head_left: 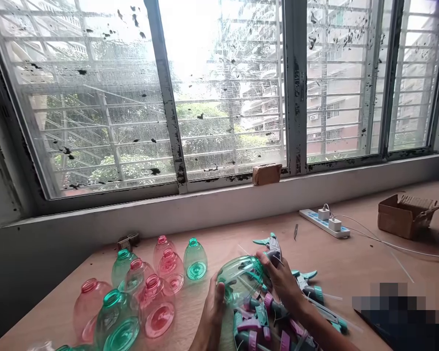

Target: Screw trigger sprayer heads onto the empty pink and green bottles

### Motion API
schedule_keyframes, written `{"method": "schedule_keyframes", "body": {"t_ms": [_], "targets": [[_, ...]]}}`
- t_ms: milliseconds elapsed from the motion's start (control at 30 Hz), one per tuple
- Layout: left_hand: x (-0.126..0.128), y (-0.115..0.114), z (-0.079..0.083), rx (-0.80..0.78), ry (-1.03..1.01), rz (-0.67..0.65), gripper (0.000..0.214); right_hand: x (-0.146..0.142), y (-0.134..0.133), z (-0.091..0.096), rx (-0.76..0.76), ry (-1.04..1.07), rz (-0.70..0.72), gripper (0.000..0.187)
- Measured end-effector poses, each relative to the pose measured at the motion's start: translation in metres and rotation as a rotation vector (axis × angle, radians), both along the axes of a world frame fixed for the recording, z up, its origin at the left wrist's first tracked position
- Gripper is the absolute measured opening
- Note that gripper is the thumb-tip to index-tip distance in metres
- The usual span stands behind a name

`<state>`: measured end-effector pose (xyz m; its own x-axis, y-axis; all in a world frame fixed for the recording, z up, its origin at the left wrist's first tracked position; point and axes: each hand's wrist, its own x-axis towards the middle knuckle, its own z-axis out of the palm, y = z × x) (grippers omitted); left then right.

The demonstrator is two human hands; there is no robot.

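A clear green spray bottle (pixel 241 275) is tilted on its side in front of me, its base toward my left hand. My left hand (pixel 216 295) is closed around the base end. My right hand (pixel 276 275) grips the grey and teal trigger sprayer (pixel 273 248) at the bottle's neck. The fingers hide the join, so I cannot tell how tightly it sits. Below the bottle lies a pile of loose trigger sprayers (pixel 258 319) in pink, teal and grey. More teal sprayers (pixel 318 293) with thin tubes lie beside my right forearm.
Several open pink bottles (pixel 160 312) and green bottles (pixel 117 321) stand upright at the left. A power strip (pixel 324 223) with chargers, a small cardboard box (pixel 400 219) and a white cable occupy the right rear. A brown block (pixel 267 174) rests on the windowsill.
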<state>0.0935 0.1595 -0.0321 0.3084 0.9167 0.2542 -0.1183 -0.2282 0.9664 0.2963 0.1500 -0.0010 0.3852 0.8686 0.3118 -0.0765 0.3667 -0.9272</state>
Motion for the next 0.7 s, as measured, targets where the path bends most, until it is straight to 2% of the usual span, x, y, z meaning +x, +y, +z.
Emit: {"method": "schedule_keyframes", "body": {"t_ms": [67, 233, 300, 367, 467, 533, 633, 700], "targets": [[-0.002, -0.001, 0.001, 0.023, 0.034, -0.048, 0.069, 0.001, 0.001, 0.0, 0.001, -0.013, -0.004, 0.037], [-0.006, -0.003, -0.006, 0.321, 0.33, 0.153, 0.078, 0.005, 0.006, 0.0, 0.027, -0.006, -0.021, 0.043], [-0.005, -0.002, -0.01, 0.395, 0.37, 0.176, 0.08, 0.004, 0.006, 0.0, 0.024, 0.003, -0.03, 0.044], [-0.005, 0.0, -0.013, 0.377, 0.331, 0.161, 0.083, 0.003, 0.006, 0.0, 0.018, 0.008, -0.039, 0.044], [-0.005, 0.005, -0.012, 0.237, 0.244, 0.138, 0.087, 0.002, 0.004, -0.001, 0.01, 0.006, -0.043, 0.044], [-0.005, 0.007, -0.009, 0.156, 0.21, 0.079, 0.081, 0.002, 0.004, -0.002, 0.0, 0.004, -0.037, 0.043], [-0.005, 0.006, -0.004, 0.133, 0.188, -0.01, 0.069, 0.002, 0.004, -0.004, -0.009, 0.01, -0.027, 0.043], [-0.005, 0.003, -0.004, 0.157, 0.223, 0.023, 0.071, 0.002, 0.006, -0.005, -0.003, 0.021, -0.033, 0.043]]}}
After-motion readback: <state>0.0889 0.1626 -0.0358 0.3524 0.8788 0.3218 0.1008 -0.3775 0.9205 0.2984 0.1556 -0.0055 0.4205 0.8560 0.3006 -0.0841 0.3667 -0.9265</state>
